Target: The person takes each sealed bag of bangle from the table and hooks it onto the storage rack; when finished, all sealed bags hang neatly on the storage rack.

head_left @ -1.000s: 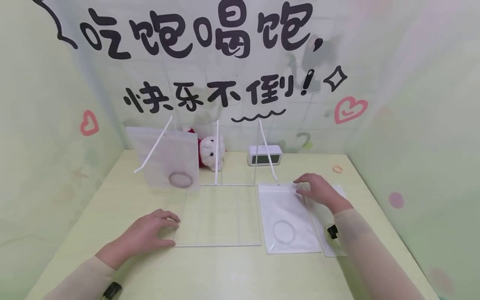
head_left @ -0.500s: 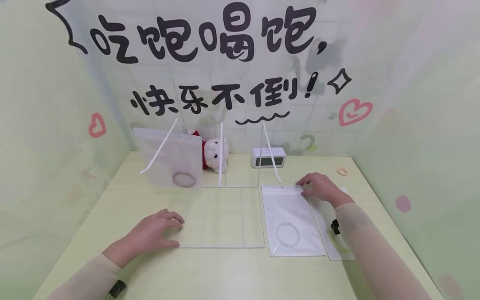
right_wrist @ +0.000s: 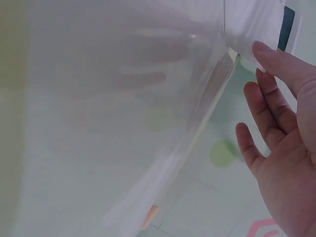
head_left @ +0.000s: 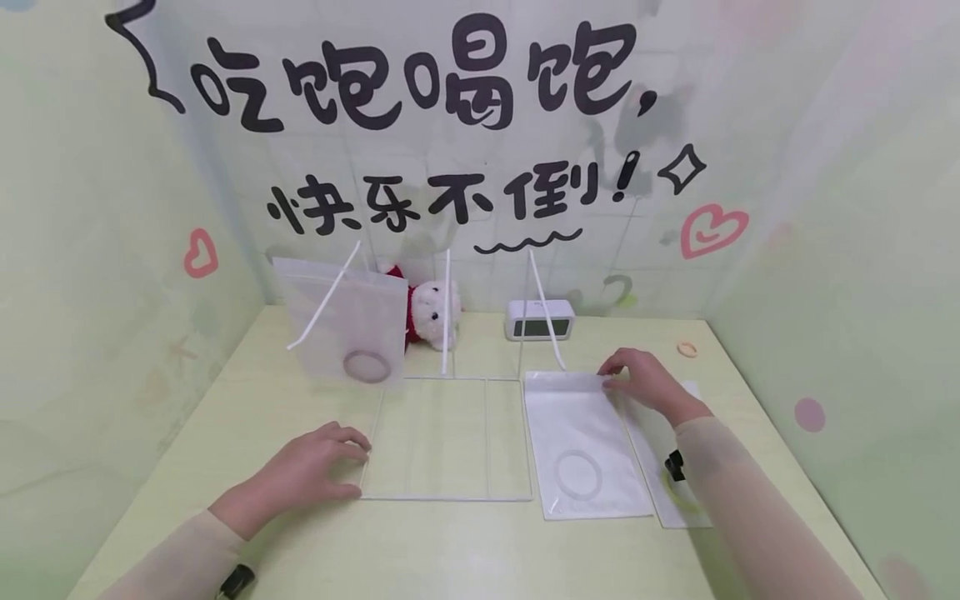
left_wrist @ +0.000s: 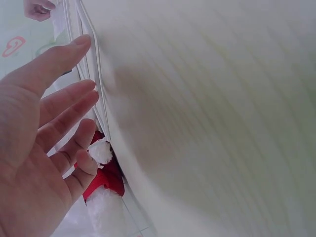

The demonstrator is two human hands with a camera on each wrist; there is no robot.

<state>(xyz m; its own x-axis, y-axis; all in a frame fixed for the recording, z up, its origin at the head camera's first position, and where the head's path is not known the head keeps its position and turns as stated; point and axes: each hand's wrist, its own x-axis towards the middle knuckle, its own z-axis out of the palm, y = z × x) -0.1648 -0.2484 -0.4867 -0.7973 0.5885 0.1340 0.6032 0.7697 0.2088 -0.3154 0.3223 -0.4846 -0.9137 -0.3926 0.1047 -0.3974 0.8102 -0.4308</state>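
Note:
A white wire rack (head_left: 487,442) with three slanted prongs stands on the table. My left hand (head_left: 300,471) is at the left side of its base, fingers loosely spread, thumb and fingertips by the wire. My right hand (head_left: 645,382) pinches the upper right corner of a white zip bag (head_left: 585,425) with a ring shape showing through it; the right wrist view shows thumb and forefinger at the bag's corner (right_wrist: 254,57). Another bag (head_left: 345,308), also with a ring inside, hangs at the left prong. A third bag (head_left: 648,462) lies partly under my right forearm.
Behind the rack sit a white plush toy (head_left: 435,312) with red clothing and a white digital clock (head_left: 540,320). A small orange ring (head_left: 687,350) lies at the back right. Walls (head_left: 825,250) enclose the table (head_left: 480,554) at the back and both sides.
My right fingers have drawn together on the bag's upper corner, and its top edge looks slightly raised. The left hand stays by the rack. The head view has shifted a little.

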